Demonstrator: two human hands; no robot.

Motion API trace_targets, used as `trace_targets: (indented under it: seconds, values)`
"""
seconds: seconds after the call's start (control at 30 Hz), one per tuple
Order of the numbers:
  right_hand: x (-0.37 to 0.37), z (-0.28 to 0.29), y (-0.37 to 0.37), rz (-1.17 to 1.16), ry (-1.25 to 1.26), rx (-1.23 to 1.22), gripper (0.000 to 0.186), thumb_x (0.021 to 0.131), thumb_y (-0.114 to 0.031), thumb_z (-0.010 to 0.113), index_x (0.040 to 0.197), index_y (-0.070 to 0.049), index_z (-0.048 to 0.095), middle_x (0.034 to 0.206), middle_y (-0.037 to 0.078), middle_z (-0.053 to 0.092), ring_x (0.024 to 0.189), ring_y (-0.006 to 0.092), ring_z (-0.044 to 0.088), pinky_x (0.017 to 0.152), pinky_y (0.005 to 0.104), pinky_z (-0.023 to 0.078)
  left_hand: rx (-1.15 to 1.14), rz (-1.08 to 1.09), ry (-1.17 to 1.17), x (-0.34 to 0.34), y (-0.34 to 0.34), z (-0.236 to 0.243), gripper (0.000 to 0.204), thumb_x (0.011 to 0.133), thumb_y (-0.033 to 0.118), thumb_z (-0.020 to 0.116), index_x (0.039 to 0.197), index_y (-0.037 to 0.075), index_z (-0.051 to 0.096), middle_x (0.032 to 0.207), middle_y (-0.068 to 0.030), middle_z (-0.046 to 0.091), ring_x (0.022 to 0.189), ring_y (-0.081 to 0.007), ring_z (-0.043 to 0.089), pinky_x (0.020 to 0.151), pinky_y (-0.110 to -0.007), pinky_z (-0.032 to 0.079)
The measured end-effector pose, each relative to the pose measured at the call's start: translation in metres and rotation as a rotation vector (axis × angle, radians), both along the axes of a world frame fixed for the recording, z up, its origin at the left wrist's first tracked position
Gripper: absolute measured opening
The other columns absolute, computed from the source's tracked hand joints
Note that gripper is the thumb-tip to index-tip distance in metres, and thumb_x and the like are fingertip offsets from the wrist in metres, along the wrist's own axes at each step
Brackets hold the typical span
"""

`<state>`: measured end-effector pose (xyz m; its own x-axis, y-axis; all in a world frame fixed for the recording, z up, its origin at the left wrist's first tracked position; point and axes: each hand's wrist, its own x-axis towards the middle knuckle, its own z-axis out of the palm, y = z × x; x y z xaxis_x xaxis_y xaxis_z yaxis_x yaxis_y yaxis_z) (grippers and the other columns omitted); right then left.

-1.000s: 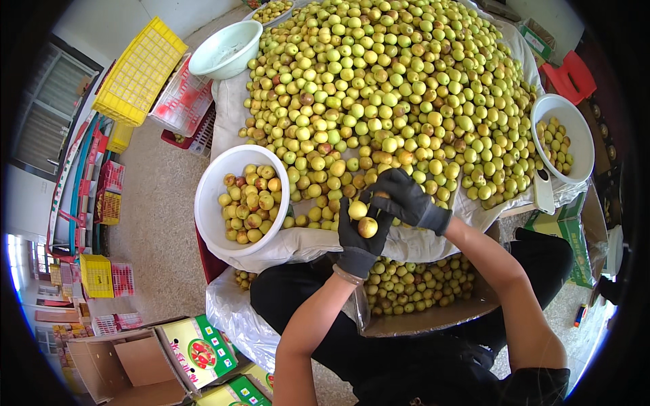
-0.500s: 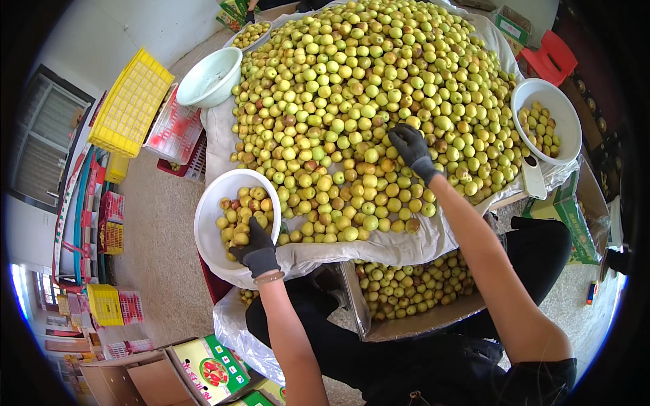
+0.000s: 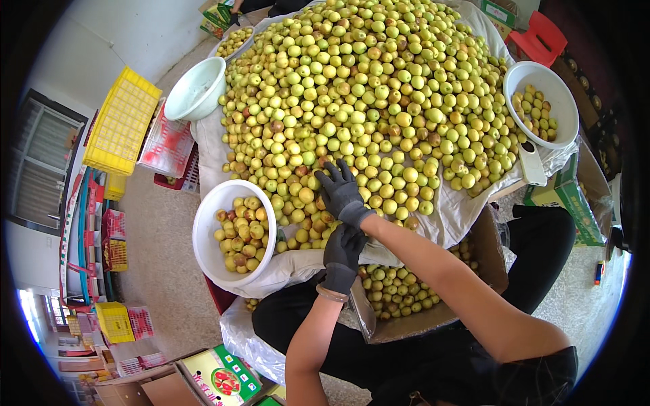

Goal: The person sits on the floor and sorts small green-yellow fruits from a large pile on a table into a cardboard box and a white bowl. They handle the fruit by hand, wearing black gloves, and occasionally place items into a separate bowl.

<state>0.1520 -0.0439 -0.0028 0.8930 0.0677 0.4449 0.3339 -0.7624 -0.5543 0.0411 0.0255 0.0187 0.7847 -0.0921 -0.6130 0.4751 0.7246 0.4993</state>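
A large heap of round yellow-green fruits with brown patches, which look like jujubes [image 3: 379, 88], covers the cloth-topped table. My right hand [image 3: 340, 193], in a dark grey glove, reaches over the heap's near edge with its fingers apart, holding no fruit that I can see. My left hand [image 3: 343, 252], gloved alike, is against the right wrist, its curled fingers at the cuff of the right glove [image 3: 355, 214]. To the left stands a white basin [image 3: 200, 230] partly filled with browner jujubes. Below the table's edge, a cardboard box [image 3: 406, 327] holds more jujubes.
A pale green basin [image 3: 196, 88] sits at the table's left edge, and another white basin [image 3: 574, 108] with jujubes at the right. A phone-like white device [image 3: 532, 164] lies near it. Yellow crates [image 3: 122, 125], a red chair [image 3: 542, 37] and printed cartons [image 3: 220, 375] surround the table.
My left hand has left the white basin and moved right to my right wrist. My right hand has come left and nearer across the heap. The view has shifted slightly.
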Motion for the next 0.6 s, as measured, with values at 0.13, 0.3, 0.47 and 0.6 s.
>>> trace_targets:
  seconds: [0.13, 0.3, 0.47, 0.6]
  values:
    - [-0.009, -0.003, -0.025, 0.063, 0.055, 0.185, 0.041, 0.077, -0.009, 0.059, 0.118, -0.012, 0.054, 0.123, 0.020, 0.047, 0.112, 0.0400, 0.043, 0.092, 0.0444, 0.042, 0.018, 0.013, -0.014, -0.004, 0.008, 0.001, 0.023, 0.091, 0.022, 0.053, 0.102, 0.002, 0.056, 0.094, -0.0114, 0.061, 0.085, -0.0250, 0.057, 0.080, -0.037, 0.050]
    - [-0.002, -0.002, -0.065, 0.179, 0.400, 0.770, 0.024, 0.088, -0.020, 0.058, 0.107, -0.005, 0.060, 0.095, 0.012, 0.064, 0.085, 0.0188, 0.060, 0.080, 0.0293, 0.048, -0.048, -0.029, -0.011, -0.003, 0.004, -0.002, 0.027, 0.091, 0.028, 0.054, 0.098, 0.002, 0.057, 0.083, -0.0095, 0.061, 0.083, -0.0227, 0.057, 0.075, -0.035, 0.051]
    - [-0.061, 0.019, -0.077, 0.299, 0.490, 0.781, 0.031, 0.093, -0.027, 0.054, 0.112, -0.004, 0.060, 0.096, 0.009, 0.066, 0.090, 0.0165, 0.060, 0.080, 0.0296, 0.048, -0.159, 0.038, 0.129, 0.002, -0.021, 0.051, 0.038, 0.091, 0.042, 0.052, 0.103, 0.006, 0.056, 0.081, -0.0053, 0.060, 0.068, -0.0163, 0.056, 0.060, -0.027, 0.050]
    - [-0.086, 0.067, -0.095, 0.383, 0.087, 0.229, 0.025, 0.087, -0.019, 0.060, 0.110, -0.009, 0.061, 0.099, 0.013, 0.064, 0.091, 0.0280, 0.061, 0.083, 0.0345, 0.049, -0.282, -0.180, 0.011, -0.002, -0.002, 0.015, 0.026, 0.093, 0.035, 0.049, 0.094, 0.010, 0.056, 0.072, -0.0026, 0.058, 0.041, -0.0072, 0.041, 0.033, -0.017, 0.031]
